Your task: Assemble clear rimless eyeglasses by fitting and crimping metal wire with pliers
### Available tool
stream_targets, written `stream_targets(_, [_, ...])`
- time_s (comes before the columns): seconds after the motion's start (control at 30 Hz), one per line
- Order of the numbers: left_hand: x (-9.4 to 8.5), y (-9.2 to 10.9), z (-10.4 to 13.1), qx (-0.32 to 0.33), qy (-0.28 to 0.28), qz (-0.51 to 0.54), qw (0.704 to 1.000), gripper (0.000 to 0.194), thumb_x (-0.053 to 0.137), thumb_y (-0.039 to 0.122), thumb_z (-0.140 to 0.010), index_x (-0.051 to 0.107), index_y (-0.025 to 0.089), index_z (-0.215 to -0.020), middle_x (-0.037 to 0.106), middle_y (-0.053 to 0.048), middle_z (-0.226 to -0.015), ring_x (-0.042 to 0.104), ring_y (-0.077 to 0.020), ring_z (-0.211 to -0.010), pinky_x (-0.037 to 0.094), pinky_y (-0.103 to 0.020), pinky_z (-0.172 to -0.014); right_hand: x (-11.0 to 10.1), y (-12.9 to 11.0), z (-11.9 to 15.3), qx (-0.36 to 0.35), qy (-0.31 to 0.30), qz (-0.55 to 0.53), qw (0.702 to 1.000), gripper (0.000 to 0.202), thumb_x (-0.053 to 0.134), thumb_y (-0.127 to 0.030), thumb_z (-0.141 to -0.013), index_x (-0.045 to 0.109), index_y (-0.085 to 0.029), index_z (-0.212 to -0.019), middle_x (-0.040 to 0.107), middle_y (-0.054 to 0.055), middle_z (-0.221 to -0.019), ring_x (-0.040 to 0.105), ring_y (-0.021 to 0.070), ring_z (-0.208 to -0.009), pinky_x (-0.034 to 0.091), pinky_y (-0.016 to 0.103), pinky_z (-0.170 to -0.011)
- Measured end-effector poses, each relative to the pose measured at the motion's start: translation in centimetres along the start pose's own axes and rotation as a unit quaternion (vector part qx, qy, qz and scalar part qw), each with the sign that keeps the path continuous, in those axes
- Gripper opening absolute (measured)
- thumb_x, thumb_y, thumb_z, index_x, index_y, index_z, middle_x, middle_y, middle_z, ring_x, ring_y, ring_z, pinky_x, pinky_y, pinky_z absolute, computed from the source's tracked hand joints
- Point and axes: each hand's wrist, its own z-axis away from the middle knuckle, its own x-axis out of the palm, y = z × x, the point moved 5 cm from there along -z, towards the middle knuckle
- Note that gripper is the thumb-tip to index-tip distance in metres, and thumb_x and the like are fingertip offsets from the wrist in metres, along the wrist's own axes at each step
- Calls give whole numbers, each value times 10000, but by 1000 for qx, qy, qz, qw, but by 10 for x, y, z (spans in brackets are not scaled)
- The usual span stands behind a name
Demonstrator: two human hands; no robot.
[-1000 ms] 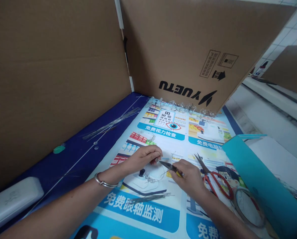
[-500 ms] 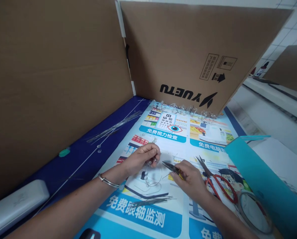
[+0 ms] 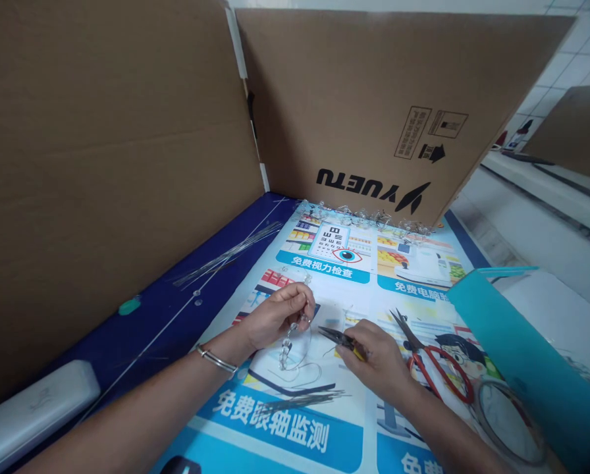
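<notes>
Left hand (image 3: 281,316) pinching the wired strand of clear beads (image 3: 286,347), which dangles below those fingertips, long axis near vertical! Right hand (image 3: 374,352), farther off, wraps the needle-nose pliers (image 3: 337,336), nose pointing left toward the strand, just apart.

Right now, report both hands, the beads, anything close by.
Left hand pinching beaded strand, which hangs below. Right hand gripping pliers. Wire bundle nearer the body; scissors right of pliers.
</notes>
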Motion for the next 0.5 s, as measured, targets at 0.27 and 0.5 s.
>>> stream_targets(0.27, [-1,-2,1,-10,-3,0,1000,200,529,336,-810,497,140,-790,537,0,-635,492,-78,-492,369,-202,-497,-1,0,0,-9,1,-12,1000,131,517,-284,-784,585,-217,-875,565,34,-809,517,146,-744,404,250,-641])
stream_targets(0.5, [1,-2,2,-28,-6,-64,998,187,516,318,-821,507,133,-793,541,-4,-674,488,-69,-527,362,-196,-519,-4,-3,-2,1,-24,-23,999,124,510,-294,-797,581,-210,-854,568,30,-808,514,140,-744,382,240,-632])
